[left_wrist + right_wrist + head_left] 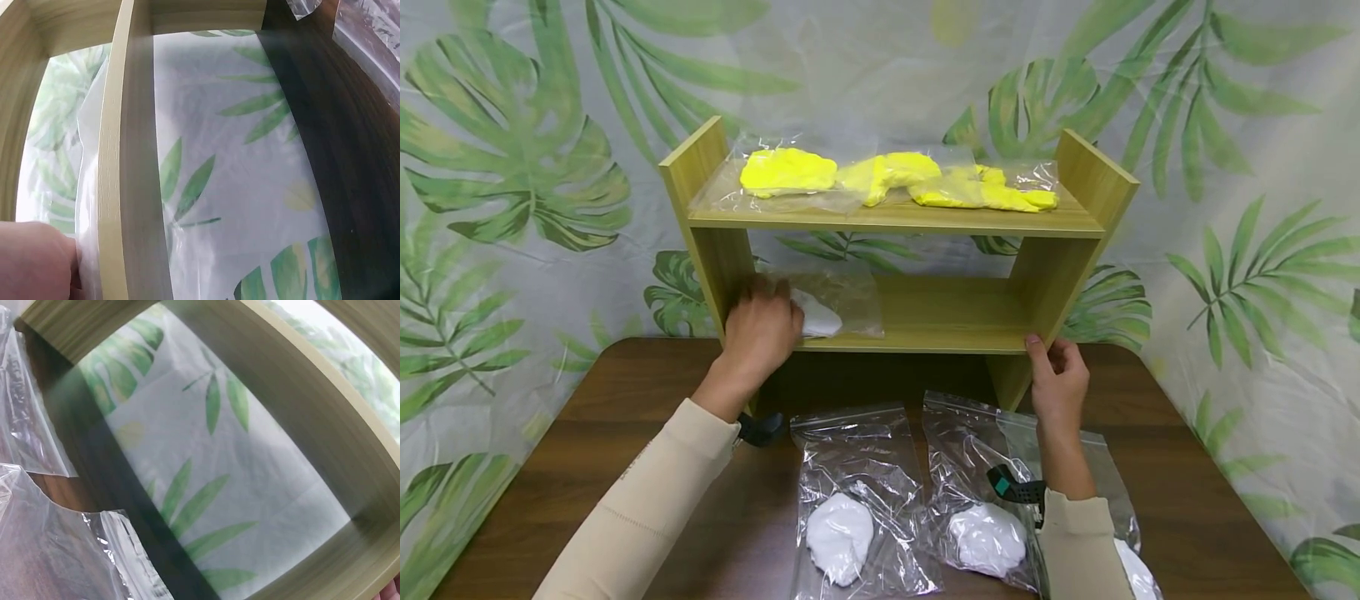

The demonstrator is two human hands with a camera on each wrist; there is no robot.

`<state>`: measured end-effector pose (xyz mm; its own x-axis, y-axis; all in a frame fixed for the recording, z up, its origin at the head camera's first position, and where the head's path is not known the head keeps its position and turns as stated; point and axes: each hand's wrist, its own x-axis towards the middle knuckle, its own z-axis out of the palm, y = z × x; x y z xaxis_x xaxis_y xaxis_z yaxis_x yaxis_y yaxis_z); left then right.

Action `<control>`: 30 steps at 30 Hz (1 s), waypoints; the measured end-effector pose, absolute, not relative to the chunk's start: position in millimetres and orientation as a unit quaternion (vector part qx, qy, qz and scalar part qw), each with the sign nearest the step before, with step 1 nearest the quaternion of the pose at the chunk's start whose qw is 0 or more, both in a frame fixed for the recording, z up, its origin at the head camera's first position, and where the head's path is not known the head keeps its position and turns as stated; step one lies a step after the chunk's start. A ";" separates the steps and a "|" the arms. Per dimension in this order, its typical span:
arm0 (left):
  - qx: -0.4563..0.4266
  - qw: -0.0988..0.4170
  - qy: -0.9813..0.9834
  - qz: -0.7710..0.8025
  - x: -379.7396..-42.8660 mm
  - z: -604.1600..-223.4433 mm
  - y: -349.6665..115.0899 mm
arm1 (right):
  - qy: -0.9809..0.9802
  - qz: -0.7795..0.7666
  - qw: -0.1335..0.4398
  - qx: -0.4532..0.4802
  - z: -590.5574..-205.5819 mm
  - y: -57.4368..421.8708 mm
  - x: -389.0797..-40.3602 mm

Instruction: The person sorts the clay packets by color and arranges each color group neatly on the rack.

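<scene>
On the middle board of a small wooden shelf [955, 340], at its left end, lies a clear plastic bag [857, 300] with a flat white lump [816, 315] inside. My left hand [762, 329] grips this bag at its left side, fingers bent over it and their tips hidden. In the left wrist view, part of the same hand [37, 262] shows beside the plastic over the board's edge. My right hand [1060, 375] holds the shelf's right side panel, thumb on its front edge near the middle board. Only a bit of its fingers [390, 592] appears in the right wrist view.
Several bags with bright yellow lumps [788, 172] lie along the top board. On the dark wooden table [730, 517], zip bags with white lumps [840, 537] lie before the shelf, one partly under my right forearm. A leaf-patterned cloth [880, 50] hangs behind.
</scene>
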<state>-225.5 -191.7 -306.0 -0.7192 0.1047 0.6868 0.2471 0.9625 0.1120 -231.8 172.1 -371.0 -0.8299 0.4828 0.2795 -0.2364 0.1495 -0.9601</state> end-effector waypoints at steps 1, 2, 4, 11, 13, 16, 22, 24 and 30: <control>-0.100 0.360 -0.923 -0.094 -226.2 -306.4 -192.3 | -0.705 0.646 0.278 -0.088 -371.0 172.1 -231.8; -0.103 0.355 -0.924 -0.093 -226.8 -306.4 -192.7 | -0.706 0.646 0.278 -0.088 -371.2 172.1 -231.8; -0.108 0.335 -0.931 -0.093 -229.3 -306.5 -194.0 | -0.705 0.646 0.279 -0.089 -371.5 172.3 -232.2; -0.119 0.255 -0.952 -0.120 -239.5 -304.1 -199.5 | -0.701 0.647 0.286 -0.091 -371.7 171.9 -232.9; -0.119 0.255 -0.951 -0.131 -241.2 -304.0 -200.6 | -0.701 0.646 0.288 -0.090 -371.2 171.4 -232.5; -0.114 0.287 -0.941 -0.140 -241.7 -305.2 -200.9 | -0.700 0.648 0.288 -0.087 -370.6 170.9 -231.9; -0.098 0.351 -0.924 -0.117 -240.9 -309.3 -198.4 | -0.699 0.651 0.282 -0.090 -370.8 171.0 -231.8; -0.091 0.352 -0.924 -0.119 -240.9 -309.8 -197.4 | -0.699 0.651 0.281 -0.089 -371.4 171.4 -232.5; -0.086 0.344 -0.927 -0.124 -238.3 -305.5 -194.4 | -0.701 0.650 0.281 -0.088 -372.7 172.5 -234.0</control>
<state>-238.3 -194.4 -305.5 -0.7489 0.0738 0.6585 0.2439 0.9547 0.1704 -234.0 172.5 -372.7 -0.8266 0.4888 0.2788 -0.2409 0.1404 -0.9603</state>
